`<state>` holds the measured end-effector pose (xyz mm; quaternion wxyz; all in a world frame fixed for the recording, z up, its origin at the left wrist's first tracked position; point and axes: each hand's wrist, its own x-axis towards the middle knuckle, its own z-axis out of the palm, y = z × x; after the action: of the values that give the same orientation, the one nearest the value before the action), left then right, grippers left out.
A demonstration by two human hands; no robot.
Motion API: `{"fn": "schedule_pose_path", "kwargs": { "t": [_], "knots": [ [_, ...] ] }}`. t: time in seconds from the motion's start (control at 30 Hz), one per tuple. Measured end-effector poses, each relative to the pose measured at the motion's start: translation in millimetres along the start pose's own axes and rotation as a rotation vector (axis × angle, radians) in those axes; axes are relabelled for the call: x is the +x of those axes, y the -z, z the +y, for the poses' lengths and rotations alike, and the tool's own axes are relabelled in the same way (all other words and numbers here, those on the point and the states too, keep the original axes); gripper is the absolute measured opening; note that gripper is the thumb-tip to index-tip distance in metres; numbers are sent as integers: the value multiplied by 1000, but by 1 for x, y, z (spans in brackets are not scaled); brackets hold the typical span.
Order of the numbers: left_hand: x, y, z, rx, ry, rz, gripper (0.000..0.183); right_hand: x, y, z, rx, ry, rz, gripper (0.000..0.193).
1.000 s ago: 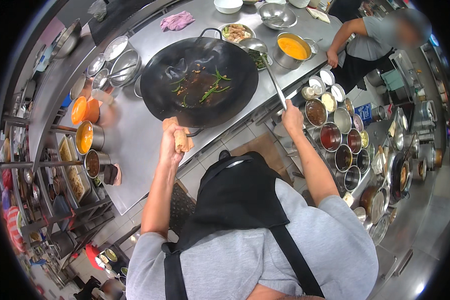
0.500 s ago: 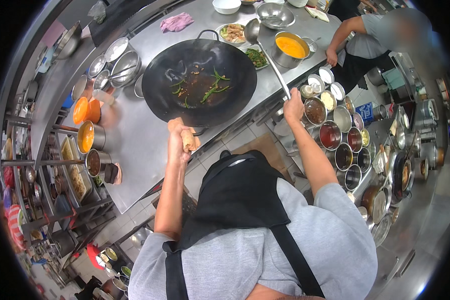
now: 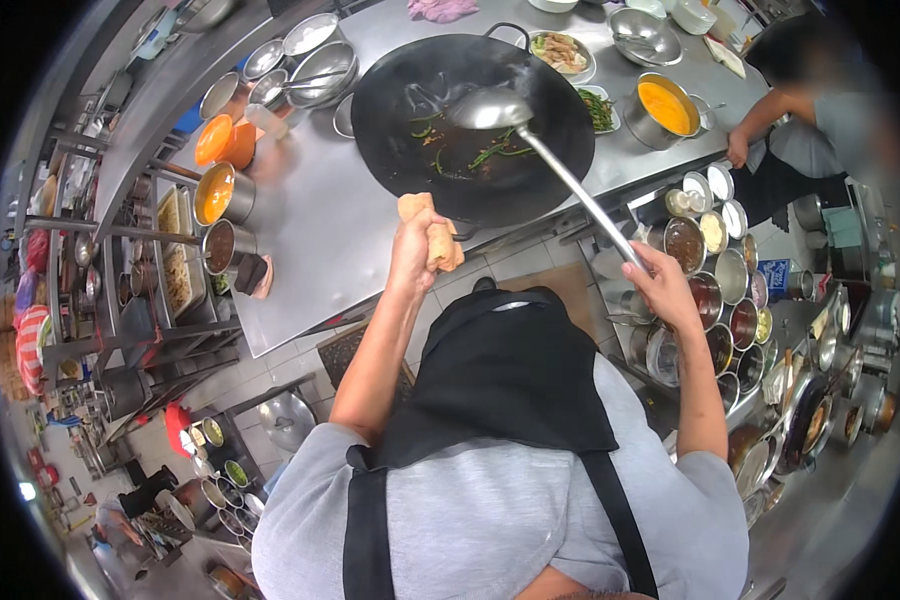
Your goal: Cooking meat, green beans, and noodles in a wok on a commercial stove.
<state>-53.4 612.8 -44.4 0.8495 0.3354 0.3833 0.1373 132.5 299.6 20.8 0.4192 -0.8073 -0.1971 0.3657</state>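
Observation:
My left hand (image 3: 408,250) is closed round a folded tan cloth (image 3: 442,246) at the near handle of a big black wok (image 3: 540,195). Part of that handle shows beside the cloth; the rest is covered. A few green bean pieces (image 3: 486,156) and small brown bits lie scattered in the wok's bottom. In my right hand (image 3: 668,292) is the end of a long steel ladle (image 3: 582,198). Its rounded bowl is over the wok's middle and hides some of the inside; whether it touches the wok I cannot tell.
The wok is on a steel table (image 3: 305,210). Past it are a plate of pale food pieces (image 3: 560,52), a plate of green beans (image 3: 596,108) and a pot of orange liquid (image 3: 664,108). Several sauce pots (image 3: 705,296) crowd the right. A co-worker's arm (image 3: 770,118) reaches in there.
The ladle bowl has swung from beyond the wok's far right rim to over its middle. My right hand has come down and nearer. My left hand still grips the cloth; the whole view has shifted.

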Motion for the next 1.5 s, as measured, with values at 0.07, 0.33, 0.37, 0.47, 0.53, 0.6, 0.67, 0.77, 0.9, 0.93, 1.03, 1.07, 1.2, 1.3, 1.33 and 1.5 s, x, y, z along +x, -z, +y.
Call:
{"fn": "schedule_pose_path", "kwargs": {
  "t": [0.07,0.33,0.37,0.47,0.53,0.6,0.67,0.77,0.9,0.93,1.03,1.07,1.2,1.3,1.33,1.5],
  "knots": [
    [1,-15,2,22,-85,75,12,13,-20,8,-143,513,141,39],
    [27,-25,28,177,-267,-19,15,70,-11,38,-570,395,388,37],
    [28,-30,33,186,-250,-3,14,64,4,47,-583,363,401,37],
    [33,-39,41,243,-248,17,11,63,17,46,-580,259,430,39],
    [40,-42,43,303,-259,16,9,92,3,40,-455,329,493,42],
    [47,-46,44,235,-306,84,4,137,-20,44,-324,451,524,43],
    [42,-55,51,241,-322,45,5,148,-29,28,-327,368,494,43],
    [45,-62,60,219,-299,34,8,127,-5,37,-398,280,443,41],
    [68,-63,66,178,-273,3,5,86,40,72,-584,250,536,37],
    [71,-66,67,183,-265,-3,5,78,46,78,-626,310,614,36],
    [85,-71,68,206,-351,9,5,64,58,86,-741,214,618,35],
    [92,-70,67,208,-343,5,5,60,58,86,-774,202,649,35],
    [116,-62,61,182,-383,19,6,52,47,73,-796,139,735,39],
    [107,-70,58,234,-422,67,5,52,37,56,-753,185,716,38],
    [102,-75,58,257,-477,95,5,59,29,50,-747,195,707,38],
    [92,-83,62,235,-424,64,7,119,-30,25,22,330,316,45]
  ]
}}
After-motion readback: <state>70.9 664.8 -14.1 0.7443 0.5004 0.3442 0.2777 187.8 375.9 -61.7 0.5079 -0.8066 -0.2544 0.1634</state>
